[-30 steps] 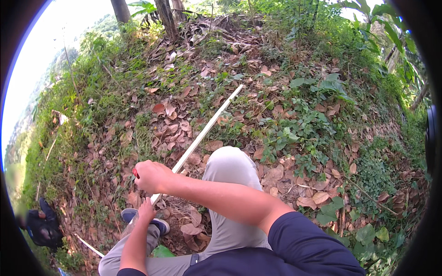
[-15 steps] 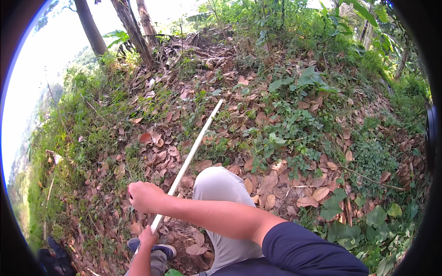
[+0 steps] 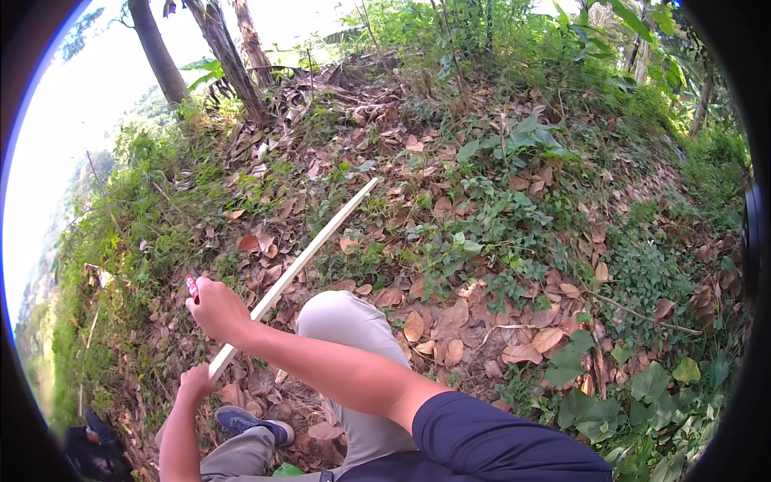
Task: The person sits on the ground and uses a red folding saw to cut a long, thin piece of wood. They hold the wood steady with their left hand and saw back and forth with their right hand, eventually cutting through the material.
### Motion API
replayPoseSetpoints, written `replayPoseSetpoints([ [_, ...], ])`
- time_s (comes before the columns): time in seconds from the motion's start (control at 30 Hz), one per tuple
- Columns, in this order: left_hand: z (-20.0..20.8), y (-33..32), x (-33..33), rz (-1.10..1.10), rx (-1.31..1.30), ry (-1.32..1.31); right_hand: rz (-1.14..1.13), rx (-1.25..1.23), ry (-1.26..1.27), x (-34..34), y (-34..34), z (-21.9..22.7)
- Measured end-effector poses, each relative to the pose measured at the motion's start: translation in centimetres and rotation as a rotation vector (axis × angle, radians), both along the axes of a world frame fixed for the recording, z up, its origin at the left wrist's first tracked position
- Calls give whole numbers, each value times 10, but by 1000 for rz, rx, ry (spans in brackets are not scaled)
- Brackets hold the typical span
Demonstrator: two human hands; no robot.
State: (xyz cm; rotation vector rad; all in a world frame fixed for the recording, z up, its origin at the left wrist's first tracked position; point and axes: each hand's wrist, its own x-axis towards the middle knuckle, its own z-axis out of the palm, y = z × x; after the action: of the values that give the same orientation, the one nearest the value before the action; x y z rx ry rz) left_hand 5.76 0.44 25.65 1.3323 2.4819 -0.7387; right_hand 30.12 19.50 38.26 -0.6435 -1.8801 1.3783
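Note:
A long, pale wooden strip (image 3: 315,245) slants from low left toward the upper middle, above the leaf-covered ground. My left hand (image 3: 197,381) is closed round its lower end. Just beyond that grip, my right hand (image 3: 218,310) is closed on a small red-handled tool (image 3: 192,287); most of it is hidden in the fist, so its exact kind does not show. My right forearm crosses over my bent knee (image 3: 345,317) and in front of the strip.
Dry brown leaves and green vines (image 3: 502,209) cover the sloping ground. Tree trunks (image 3: 157,52) rise at the far left, where the slope drops away. My shoe (image 3: 249,424) rests below the strip. Something black (image 3: 96,450) lies at the lower left.
Both hands have moved left and upward in the picture, and the strip's lower end has shifted left with them. The red-handled tool now shows in my right fist.

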Motion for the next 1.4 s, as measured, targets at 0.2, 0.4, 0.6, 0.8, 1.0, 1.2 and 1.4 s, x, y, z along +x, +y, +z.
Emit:
replayPoseSetpoints([
  [0.2, 107, 38, 24, 97, -273, -221, -133, -48, 183, -2, -3, 16],
  [0.4, 131, 68, 75, -123, -279, -126, -164, -35, 136, 17, 15, 9],
  [0.6, 113, 65, 92, -100, -438, -203, -264, -135, 125, 7, 13, 3],
  [0.8, 93, 62, 88, -160, -383, -210, -326, -173, 188, -18, 10, 2],
  [1.0, 73, 48, 66, -230, -241, -228, -175, -170, 171, -31, -12, 2],
  [1.2, 78, 56, 63, -193, -288, -287, -114, -125, 135, -29, -17, -1],
  [1.4, 93, 42, 52, -191, -281, -299, -101, -159, 149, -23, -16, 6],
])
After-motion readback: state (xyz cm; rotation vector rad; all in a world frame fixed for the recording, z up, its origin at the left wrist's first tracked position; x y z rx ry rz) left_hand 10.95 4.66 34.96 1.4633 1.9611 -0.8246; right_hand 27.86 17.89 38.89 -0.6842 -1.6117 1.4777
